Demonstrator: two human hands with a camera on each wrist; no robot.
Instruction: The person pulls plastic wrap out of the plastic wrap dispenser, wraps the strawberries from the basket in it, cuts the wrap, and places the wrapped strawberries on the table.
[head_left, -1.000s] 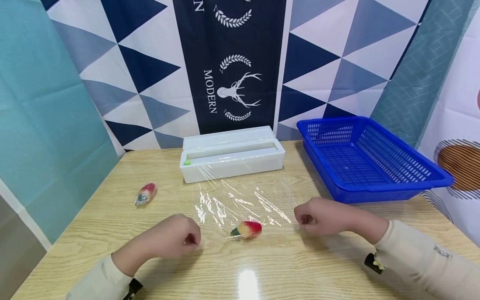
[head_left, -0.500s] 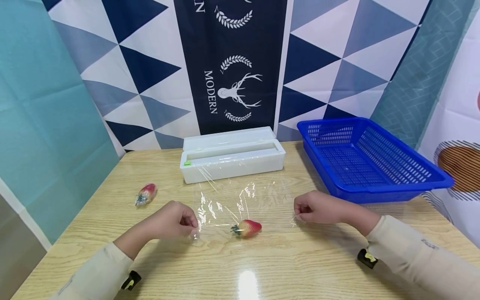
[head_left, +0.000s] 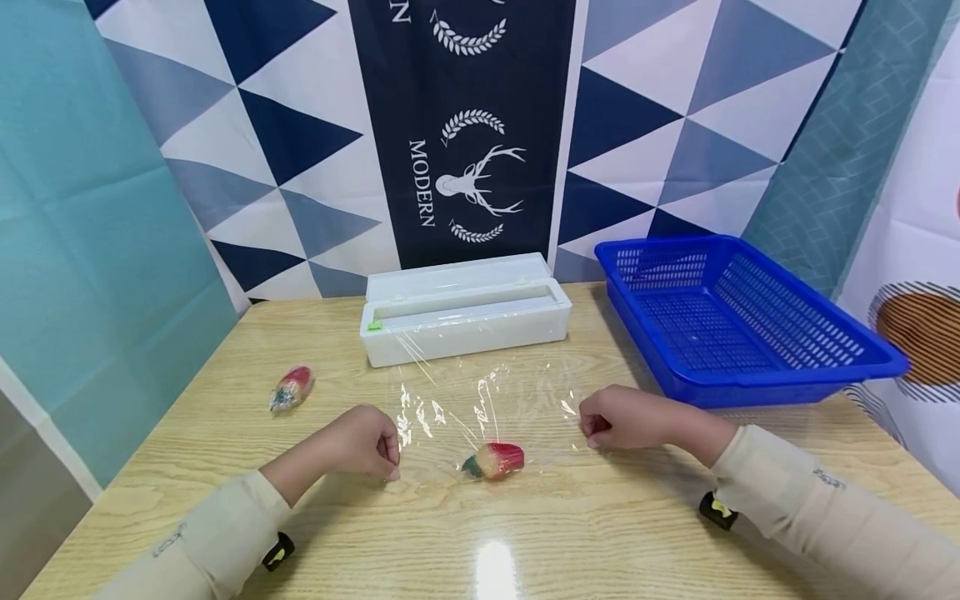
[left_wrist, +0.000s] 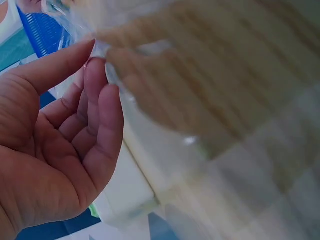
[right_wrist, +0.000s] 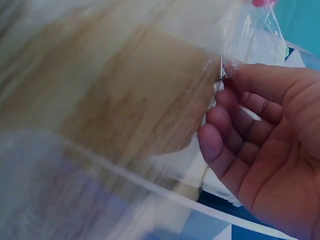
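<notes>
A clear sheet of plastic wrap (head_left: 431, 417) runs from the white wrap dispenser box (head_left: 468, 337) toward me over the table. My left hand (head_left: 360, 442) pinches its left near corner between thumb and forefinger, as the left wrist view shows. On the opposite side my right hand (head_left: 626, 417) pinches the right corner, thumb against forefinger (right_wrist: 227, 85). Between the hands lies a red and cream strawberry (head_left: 501, 460) with green leaves, overlapped by the wrap's near edge. Another strawberry (head_left: 292, 388), wrapped in shiny film, lies at the left.
The dispenser's lid (head_left: 459, 277) is raised at the back, and a small green slider (head_left: 375, 326) sits at its left end. A blue plastic basket (head_left: 757, 377) stands at the back right. A patterned curtain (head_left: 307, 125) hangs behind the wooden table (head_left: 420, 542).
Both hands have moved slightly away from me, the right one also to the left. The wrap has gone slacker with fewer bright creases, and the strawberry under it has turned slightly.
</notes>
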